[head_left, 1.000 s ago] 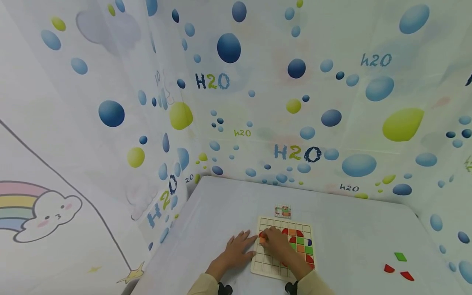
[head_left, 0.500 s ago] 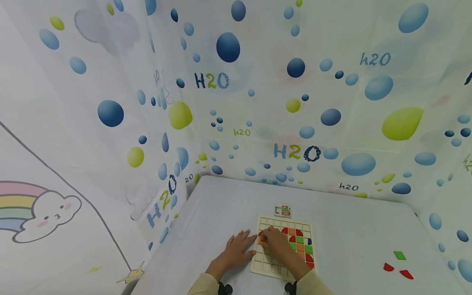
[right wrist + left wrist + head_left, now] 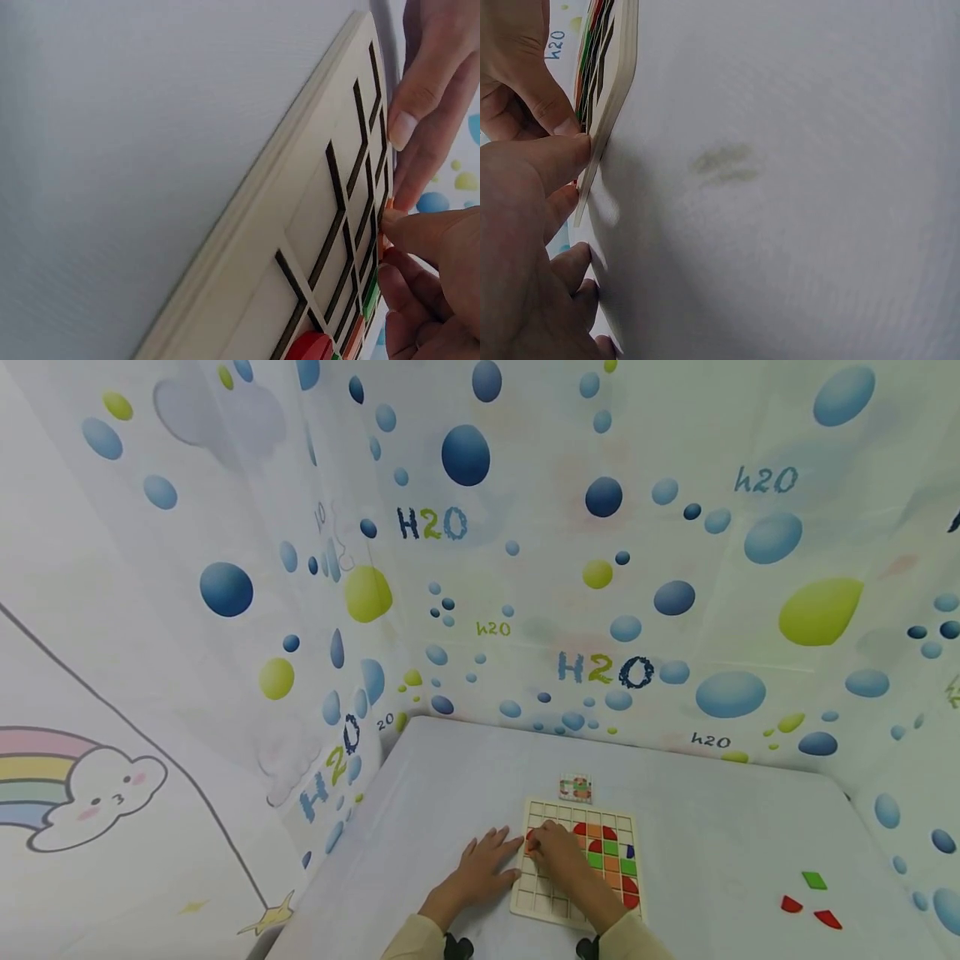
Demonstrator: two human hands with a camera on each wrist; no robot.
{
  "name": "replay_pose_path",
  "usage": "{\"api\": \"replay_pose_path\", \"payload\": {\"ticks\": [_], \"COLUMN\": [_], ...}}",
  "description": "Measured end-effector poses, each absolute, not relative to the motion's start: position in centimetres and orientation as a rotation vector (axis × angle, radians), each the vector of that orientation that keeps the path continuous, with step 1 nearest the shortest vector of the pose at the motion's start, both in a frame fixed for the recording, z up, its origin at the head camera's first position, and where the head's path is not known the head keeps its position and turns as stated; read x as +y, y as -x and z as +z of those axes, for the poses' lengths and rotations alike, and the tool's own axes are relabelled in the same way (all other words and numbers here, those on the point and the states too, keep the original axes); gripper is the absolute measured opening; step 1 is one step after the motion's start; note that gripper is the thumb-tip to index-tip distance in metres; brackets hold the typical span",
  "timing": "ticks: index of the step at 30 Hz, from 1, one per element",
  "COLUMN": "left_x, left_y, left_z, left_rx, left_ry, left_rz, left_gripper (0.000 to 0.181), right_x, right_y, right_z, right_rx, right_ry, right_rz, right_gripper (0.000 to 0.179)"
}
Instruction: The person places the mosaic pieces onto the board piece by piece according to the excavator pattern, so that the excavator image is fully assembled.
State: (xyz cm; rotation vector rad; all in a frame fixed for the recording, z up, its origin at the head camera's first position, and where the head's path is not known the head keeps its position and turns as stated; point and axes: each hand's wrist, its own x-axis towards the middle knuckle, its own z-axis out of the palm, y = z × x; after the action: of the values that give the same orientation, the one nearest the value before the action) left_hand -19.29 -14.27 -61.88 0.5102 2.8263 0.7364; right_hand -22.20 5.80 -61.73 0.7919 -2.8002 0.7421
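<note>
A wooden grid board (image 3: 534, 902) lies on the table with red, orange, green and blue flat pieces set in its squares. My right hand (image 3: 561, 853) is over the board's left part, fingertips bent down to the squares. In the right wrist view its thumb and fingers pinch a small orange piece (image 3: 382, 244) at the board's surface, mostly hidden by the fingertips. Fingers spread, my left hand (image 3: 480, 870) rests beside the board, its thumb and a fingertip touching the left edge. A red piece (image 3: 530, 836) shows just left of my right fingertips.
A small pattern card (image 3: 575, 788) lies beyond the board's far edge. On the table to the right are a green diamond-shaped piece (image 3: 813, 881) and two red pieces (image 3: 791, 905). Printed curtains stand behind and to the left of the table.
The right fingertips shift slightly over the same left squares, and the orange piece is now more covered by them. The left hand stays in place.
</note>
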Motion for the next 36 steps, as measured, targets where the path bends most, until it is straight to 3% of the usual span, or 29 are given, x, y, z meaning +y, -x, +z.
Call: {"api": "replay_pose_path", "payload": {"ticks": [10, 16, 21, 28, 36], "left_x": [-14.1, -13.9, -13.9, -14.0, -14.0], "left_y": [19.4, 19.4, 19.3, 19.6, 19.5], "left_z": [-62.0, -61.9, -61.8, -62.6, -62.6], "left_rx": [2.823, 2.803, 2.791, 2.801, 2.805], "left_ry": [-0.499, -0.472, -0.452, -0.463, -0.467], "left_rz": [0.73, 0.739, 0.725, 0.781, 0.772], "left_gripper": [0.058, 0.059, 0.06, 0.059, 0.059], "right_x": [6.7, 9.8, 15.2, 25.8, 36.8], "right_y": [22.0, 22.1, 22.2, 22.0, 21.5], "right_z": [-60.8, -59.6, -59.2, -59.7, -60.8], "right_rx": [-2.81, -2.836, -2.87, -2.857, -2.929], "right_ry": [-0.766, -0.641, -0.42, -0.107, 0.695], "right_rz": [0.809, 0.929, 0.965, 0.835, 0.771], "right_gripper": [0.008, 0.005, 0.008, 0.025, 0.055]}}
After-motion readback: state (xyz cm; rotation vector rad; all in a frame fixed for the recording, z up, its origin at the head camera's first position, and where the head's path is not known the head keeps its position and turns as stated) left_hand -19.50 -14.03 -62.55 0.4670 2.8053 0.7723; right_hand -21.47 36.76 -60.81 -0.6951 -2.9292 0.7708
